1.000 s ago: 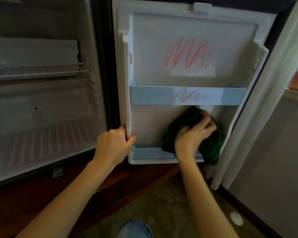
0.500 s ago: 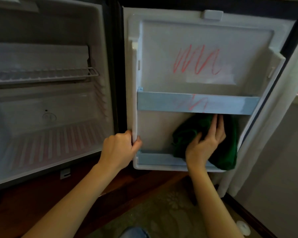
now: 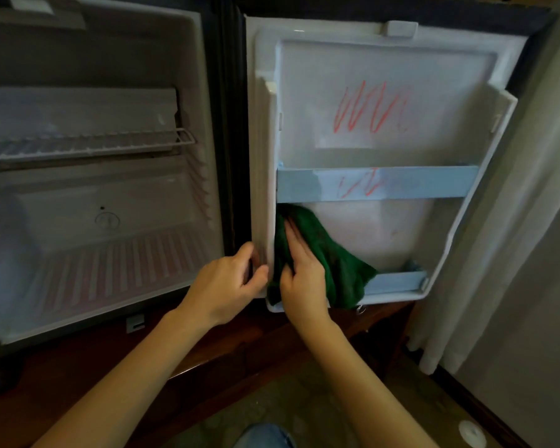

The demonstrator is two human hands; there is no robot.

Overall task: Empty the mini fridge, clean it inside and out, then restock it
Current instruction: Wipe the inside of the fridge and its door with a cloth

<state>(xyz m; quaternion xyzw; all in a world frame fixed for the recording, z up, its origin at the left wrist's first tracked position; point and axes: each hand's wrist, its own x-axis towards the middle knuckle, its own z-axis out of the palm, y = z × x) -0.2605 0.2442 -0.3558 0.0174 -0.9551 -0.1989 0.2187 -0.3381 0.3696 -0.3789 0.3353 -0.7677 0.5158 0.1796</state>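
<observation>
Left grip holds the door by its inner edge. Right grip lies just right of it, flat on the cloth, below the door rail. Fridge cavity opens left of the left grip, wire shelf up inside. Curtain hangs well right.

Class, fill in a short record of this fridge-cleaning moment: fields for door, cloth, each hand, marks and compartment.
Door: open, inner side facing the camera
Cloth: green, under the blue rail
Left hand: grips the door's left edge
Right hand: straight fingers press the cloth on the lower panel
Marks: red scribble on upper panel, smaller one on the rail
Compartment: wire shelf in place, nothing on it
</observation>
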